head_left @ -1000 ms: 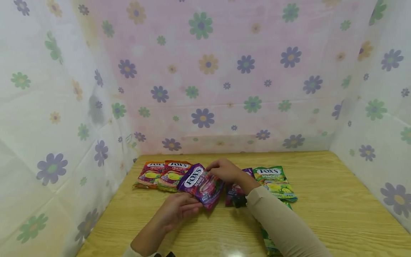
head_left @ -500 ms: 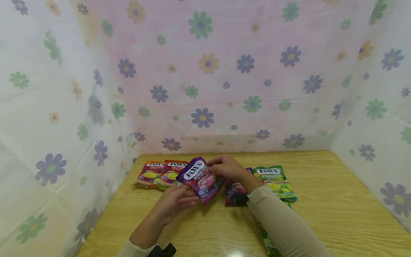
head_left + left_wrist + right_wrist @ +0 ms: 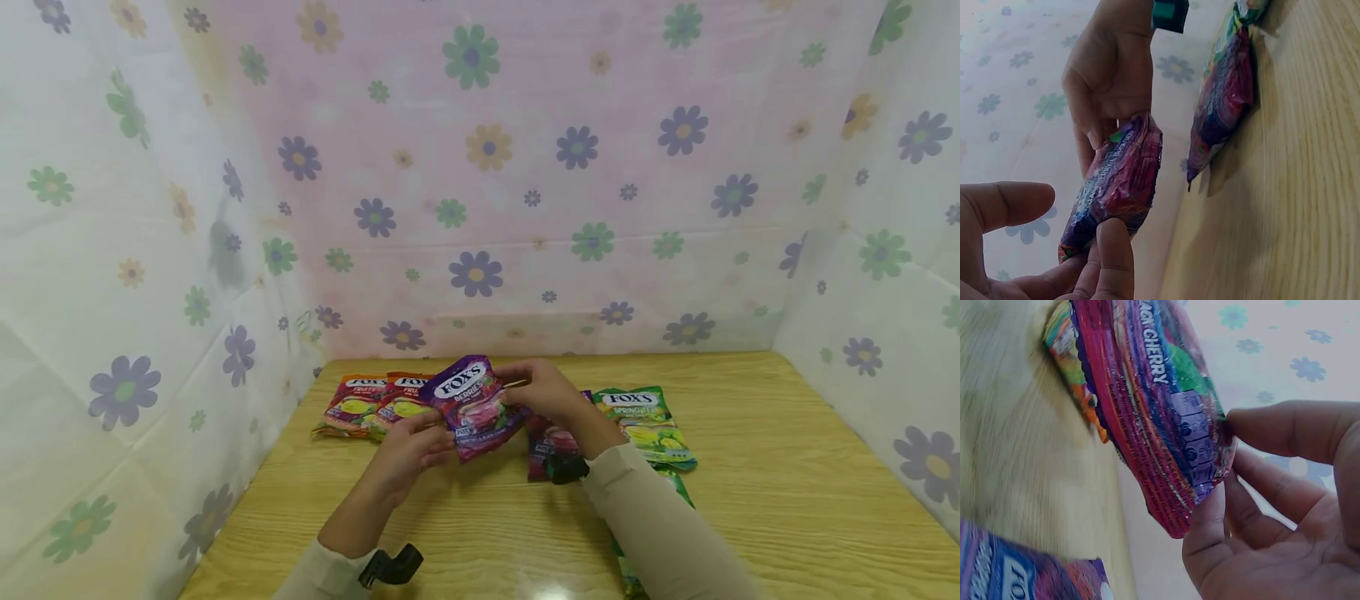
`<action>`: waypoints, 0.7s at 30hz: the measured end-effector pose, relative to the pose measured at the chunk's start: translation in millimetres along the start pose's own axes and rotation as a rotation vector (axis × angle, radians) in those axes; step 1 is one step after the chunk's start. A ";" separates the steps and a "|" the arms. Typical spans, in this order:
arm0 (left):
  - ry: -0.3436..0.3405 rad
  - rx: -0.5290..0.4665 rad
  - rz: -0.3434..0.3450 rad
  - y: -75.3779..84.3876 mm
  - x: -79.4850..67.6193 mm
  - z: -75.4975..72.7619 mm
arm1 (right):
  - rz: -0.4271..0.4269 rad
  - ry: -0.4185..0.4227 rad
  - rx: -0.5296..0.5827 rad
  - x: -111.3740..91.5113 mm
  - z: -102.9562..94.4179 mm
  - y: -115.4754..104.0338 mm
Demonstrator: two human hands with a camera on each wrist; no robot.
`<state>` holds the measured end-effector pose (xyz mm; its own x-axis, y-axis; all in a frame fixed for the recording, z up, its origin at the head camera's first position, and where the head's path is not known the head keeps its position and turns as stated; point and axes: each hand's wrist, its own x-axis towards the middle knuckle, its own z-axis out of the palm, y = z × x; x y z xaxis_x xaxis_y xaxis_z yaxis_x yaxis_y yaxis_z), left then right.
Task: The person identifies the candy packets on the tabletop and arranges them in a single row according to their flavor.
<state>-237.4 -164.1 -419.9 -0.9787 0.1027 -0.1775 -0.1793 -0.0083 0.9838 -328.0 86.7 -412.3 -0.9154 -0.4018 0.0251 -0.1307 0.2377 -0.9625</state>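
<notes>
- One Berries bag, in the head view, is raised above the table between left hand and right hand, left of the lying purple bag. It sits higher and less tilted than half a second ago, suggesting lifting has given way to handling; two Fruits bags lie farther left of that landmark.
- Left wrist: the left fingers touch the raised bag, thumb apart from it.
- Right wrist: the right thumb and fingers pinch its edge, apparently the firmer hold.

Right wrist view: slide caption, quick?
Right hand pinching the edge of a purple Fox's Berries bag, held above the wood-grain table.
</notes>
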 end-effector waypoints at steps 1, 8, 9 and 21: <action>0.018 0.009 0.005 0.2 1.0 0.2 | 0.001 0.007 0.013 -1.6 0.9 0.0; 0.096 0.052 0.033 2.4 14.0 -0.5 | 0.031 0.083 0.101 -8.7 7.5 2.9; 0.103 0.054 0.036 3.1 16.5 -0.6 | 0.033 0.097 0.117 -8.7 8.3 3.9; 0.169 0.115 0.070 11.6 38.3 -3.6 | 0.048 0.213 0.212 -11.1 18.4 8.8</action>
<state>-277.3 -163.8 -415.4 -0.9929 -0.0628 -0.1006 -0.1068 0.1046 0.9888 -311.9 77.0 -426.0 -0.9808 -0.1945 0.0128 -0.0235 0.0528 -0.9983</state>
